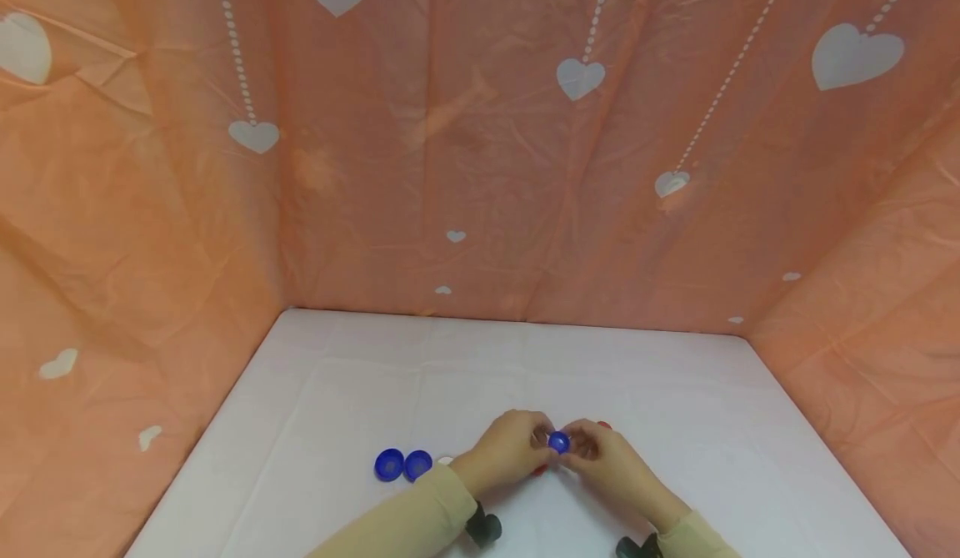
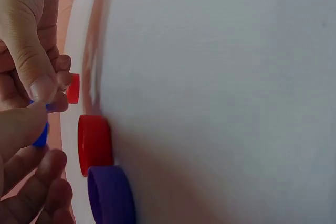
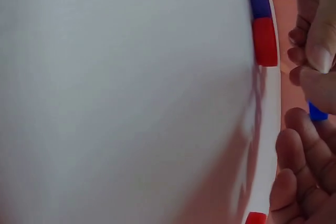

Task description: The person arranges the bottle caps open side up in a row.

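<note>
Both hands meet over the white table around a small blue bottle cap (image 1: 558, 442). My left hand (image 1: 512, 445) pinches it from the left with thumb and fingertips. From the other side my right hand (image 1: 613, 465) pinches it too, thumb tip close to the left thumb. In the left wrist view the blue cap (image 2: 40, 136) shows between the thumbs, partly covered; in the right wrist view only an edge of the blue cap (image 3: 317, 112) shows. Below the hands stands a red cap (image 2: 95, 145), with a blue-purple cap (image 2: 113, 195) beside it.
Two blue caps (image 1: 389, 465) lie at the left, next to a white round piece (image 1: 445, 460) half behind the left wrist. Another red cap (image 1: 603, 424) lies behind the right hand. Black wrist devices (image 1: 483, 528) hang under both sleeves. Orange heart-print cloth (image 1: 510, 166) walls the table.
</note>
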`<state>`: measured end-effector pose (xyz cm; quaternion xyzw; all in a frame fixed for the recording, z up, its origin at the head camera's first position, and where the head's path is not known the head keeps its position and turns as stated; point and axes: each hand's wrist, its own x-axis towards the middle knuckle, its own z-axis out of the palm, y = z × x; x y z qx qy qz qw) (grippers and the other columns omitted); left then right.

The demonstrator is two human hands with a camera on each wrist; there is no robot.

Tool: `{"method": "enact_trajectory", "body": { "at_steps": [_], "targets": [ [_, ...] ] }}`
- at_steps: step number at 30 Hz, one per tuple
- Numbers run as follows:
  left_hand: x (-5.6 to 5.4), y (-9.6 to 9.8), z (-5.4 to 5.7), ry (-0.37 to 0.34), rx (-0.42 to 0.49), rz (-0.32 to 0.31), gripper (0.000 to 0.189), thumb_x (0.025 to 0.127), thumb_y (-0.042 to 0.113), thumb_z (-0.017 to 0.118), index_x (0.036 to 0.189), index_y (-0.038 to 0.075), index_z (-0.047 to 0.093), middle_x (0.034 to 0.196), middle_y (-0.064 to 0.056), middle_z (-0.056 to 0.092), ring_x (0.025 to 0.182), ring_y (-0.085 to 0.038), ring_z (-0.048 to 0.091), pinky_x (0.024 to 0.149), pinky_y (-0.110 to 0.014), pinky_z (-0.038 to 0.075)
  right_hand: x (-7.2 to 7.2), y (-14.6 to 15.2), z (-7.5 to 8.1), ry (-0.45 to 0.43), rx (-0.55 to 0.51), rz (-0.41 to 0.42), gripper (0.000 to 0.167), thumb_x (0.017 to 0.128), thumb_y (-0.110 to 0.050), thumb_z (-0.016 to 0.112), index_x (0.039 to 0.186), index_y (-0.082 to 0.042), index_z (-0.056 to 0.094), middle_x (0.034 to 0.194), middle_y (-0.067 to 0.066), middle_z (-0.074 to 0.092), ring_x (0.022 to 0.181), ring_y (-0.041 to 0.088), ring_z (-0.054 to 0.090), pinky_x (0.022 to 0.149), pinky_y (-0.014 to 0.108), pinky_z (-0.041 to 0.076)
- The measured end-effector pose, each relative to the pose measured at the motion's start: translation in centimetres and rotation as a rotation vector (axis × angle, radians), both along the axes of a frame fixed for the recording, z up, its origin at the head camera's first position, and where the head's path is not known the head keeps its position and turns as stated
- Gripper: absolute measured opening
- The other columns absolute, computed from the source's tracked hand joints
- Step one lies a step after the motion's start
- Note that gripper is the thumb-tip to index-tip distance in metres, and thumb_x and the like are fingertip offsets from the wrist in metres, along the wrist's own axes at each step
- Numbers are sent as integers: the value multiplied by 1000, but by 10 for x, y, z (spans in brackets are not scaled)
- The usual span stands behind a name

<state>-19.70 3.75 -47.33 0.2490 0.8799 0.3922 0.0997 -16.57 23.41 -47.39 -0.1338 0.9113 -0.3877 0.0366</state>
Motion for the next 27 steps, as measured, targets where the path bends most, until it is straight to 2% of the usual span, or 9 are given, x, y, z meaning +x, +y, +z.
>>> {"method": "enact_trajectory", "body": {
  "at_steps": [3, 8, 17, 27],
  "targets": [
    [2, 1, -1, 59, -97, -20, 26, 80, 32, 78, 101, 18, 70, 84, 13, 60, 81, -5, 52, 77, -28, 43, 3, 3, -2, -40, -5, 18, 30, 83, -35, 75, 106, -17, 65, 82, -10, 62, 75, 9, 59, 67, 26, 48],
    [6, 2, 1, 102, -178, -66, 35, 75, 36, 81, 104, 20, 70, 87, 12, 60, 85, -8, 50, 84, -31, 40, 4, 6, -3, -67, 2, 54, 29, 84, -31, 75, 107, -15, 65, 83, -8, 61, 75, 10, 59, 67, 26, 48],
    [10, 3, 2, 102, -221, -62, 39, 72, 32, 84, 104, 17, 69, 86, 10, 57, 82, -8, 48, 83, -31, 37, 2, 7, -3, -89, 22, 96, 23, 85, -19, 74, 106, -13, 65, 86, -7, 60, 78, 12, 57, 69, 26, 48],
    [10, 2, 1, 100, -236, -53, 33, 74, 31, 84, 100, 17, 68, 81, 11, 51, 79, -8, 46, 79, -30, 37, 2, 6, -3, -110, 27, 106, 25, 85, -20, 75, 107, -13, 66, 89, -4, 59, 78, 15, 53, 66, 26, 45]
  ]
}}
